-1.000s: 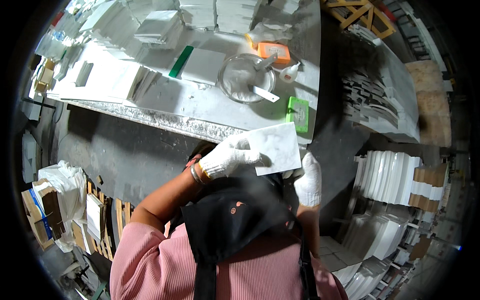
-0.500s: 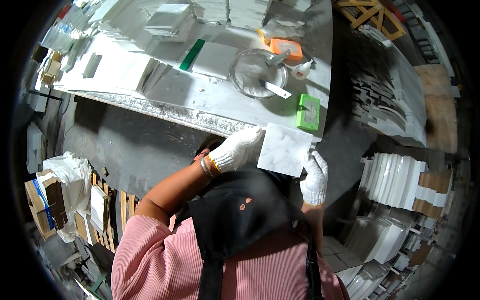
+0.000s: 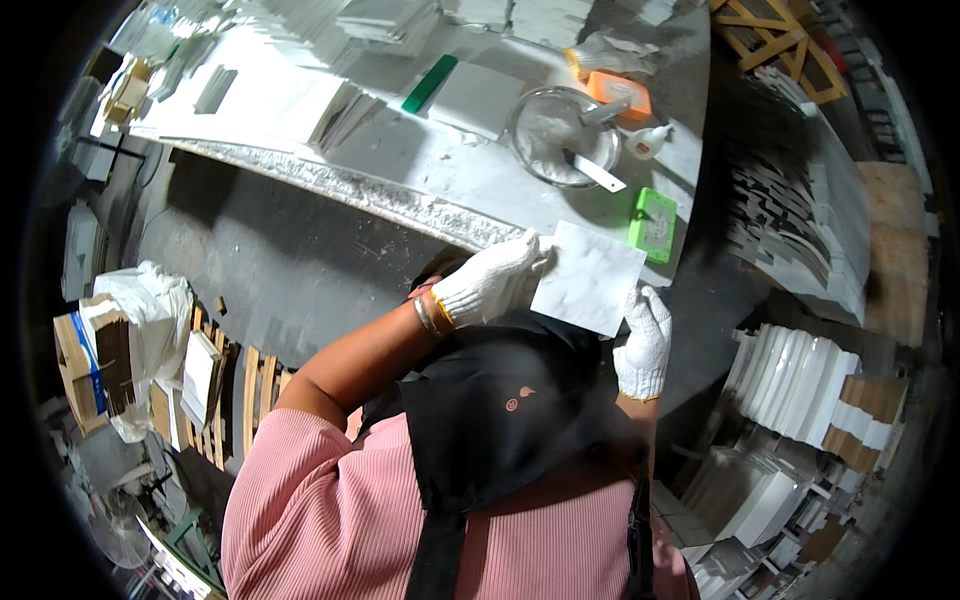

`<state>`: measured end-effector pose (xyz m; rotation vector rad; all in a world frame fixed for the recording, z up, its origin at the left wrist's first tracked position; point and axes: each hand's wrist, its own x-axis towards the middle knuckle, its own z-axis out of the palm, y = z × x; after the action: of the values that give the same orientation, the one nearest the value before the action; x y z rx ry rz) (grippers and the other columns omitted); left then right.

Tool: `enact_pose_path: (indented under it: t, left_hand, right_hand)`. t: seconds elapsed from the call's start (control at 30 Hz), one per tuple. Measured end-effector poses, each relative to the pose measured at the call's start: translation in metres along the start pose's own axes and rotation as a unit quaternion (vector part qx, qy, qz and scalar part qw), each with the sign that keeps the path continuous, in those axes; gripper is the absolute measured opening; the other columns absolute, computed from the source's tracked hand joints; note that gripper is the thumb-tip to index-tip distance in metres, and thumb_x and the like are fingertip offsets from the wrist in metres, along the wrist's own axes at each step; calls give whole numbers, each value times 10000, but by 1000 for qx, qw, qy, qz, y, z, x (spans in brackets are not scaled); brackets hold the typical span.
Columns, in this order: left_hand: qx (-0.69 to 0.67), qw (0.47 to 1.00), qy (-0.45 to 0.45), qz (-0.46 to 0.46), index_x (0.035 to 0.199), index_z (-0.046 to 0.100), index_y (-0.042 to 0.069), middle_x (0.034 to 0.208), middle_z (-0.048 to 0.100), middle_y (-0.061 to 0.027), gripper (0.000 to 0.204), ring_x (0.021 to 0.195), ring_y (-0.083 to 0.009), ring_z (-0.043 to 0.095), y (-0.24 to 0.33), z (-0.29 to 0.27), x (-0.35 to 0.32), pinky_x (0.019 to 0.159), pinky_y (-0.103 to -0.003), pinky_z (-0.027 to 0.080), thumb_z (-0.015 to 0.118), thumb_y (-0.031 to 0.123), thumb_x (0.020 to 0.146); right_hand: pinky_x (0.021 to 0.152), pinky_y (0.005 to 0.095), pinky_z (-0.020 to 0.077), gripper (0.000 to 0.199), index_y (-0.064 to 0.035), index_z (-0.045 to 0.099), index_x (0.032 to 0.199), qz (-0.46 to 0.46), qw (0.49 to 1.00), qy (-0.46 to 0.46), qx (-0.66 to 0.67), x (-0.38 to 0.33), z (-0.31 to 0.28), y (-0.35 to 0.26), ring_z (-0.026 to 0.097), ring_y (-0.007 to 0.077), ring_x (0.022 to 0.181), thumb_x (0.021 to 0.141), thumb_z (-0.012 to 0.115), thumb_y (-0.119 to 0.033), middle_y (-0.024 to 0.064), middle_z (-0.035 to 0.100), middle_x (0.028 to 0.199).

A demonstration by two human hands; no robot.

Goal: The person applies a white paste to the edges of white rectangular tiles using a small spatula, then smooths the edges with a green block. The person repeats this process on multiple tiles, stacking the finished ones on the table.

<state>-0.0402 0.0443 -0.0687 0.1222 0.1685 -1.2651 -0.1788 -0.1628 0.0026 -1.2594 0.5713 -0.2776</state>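
Between my two gloved hands, just off the table's front edge, is a square white marble tile [image 3: 588,278] with faint grey veining, its face showing. My left hand [image 3: 490,278], in a white knit glove, is closed at the tile's left edge, its fingers pressed together and the thumb side partly hidden. On the other side my right hand [image 3: 645,343] pinches the tile's right edge near the lower corner. A green box [image 3: 652,226] lies on the table beyond the tile's right corner.
The table [image 3: 470,185] holds a glass bowl [image 3: 512,135] of white paste with a spatula [image 3: 598,172], an orange box [image 3: 620,95], a squeeze bottle [image 3: 647,142], a green block [image 3: 430,84] and tile stacks [image 3: 270,115]. Stacked white pieces [image 3: 795,375] stand at right; cartons [image 3: 85,370] at left.
The view has shifted and turned slightly, so the table items appear farther right. The tile is tilted a little clockwise, still between both hands.
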Motion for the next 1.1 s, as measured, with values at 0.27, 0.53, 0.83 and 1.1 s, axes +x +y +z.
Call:
enact_pose_path:
  t: [0.27,0.53,0.83,1.1]
  left_hand:
    - [296,932,130,160,1189,618,16,1074,664,-55,369,993,-137,628,16,60,-38,887,-303,508,692,266,928]
    - [295,831,222,416,1297,556,16,1195,645,-79,469,1067,-210,659,115,57,-138,908,-390,559,659,308,945]
    - [258,745,293,541,982,590,100,870,640,-29,133,837,-142,631,220,52,-155,713,-296,543,622,229,981]
    - [503,507,558,422,929,713,0,710,690,-74,405,564,-117,632,218,70,-176,525,-245,494,689,404,911]
  right_hand:
    - [790,318,510,220,82,640,1084,-326,852,-84,-400,17,32,2,632,168,872,959,614,-98,77,670,975]
    - [530,231,472,427,68,576,1220,53,979,-179,-80,8,51,-15,673,173,684,991,590,-293,135,705,906]
    - [577,253,482,379,17,615,1223,74,984,-139,-82,3,39,-13,689,184,699,979,580,-270,141,727,930]
    - [566,232,471,359,2,622,1228,82,986,-96,-108,2,26,-9,688,174,701,979,563,-251,132,727,931]
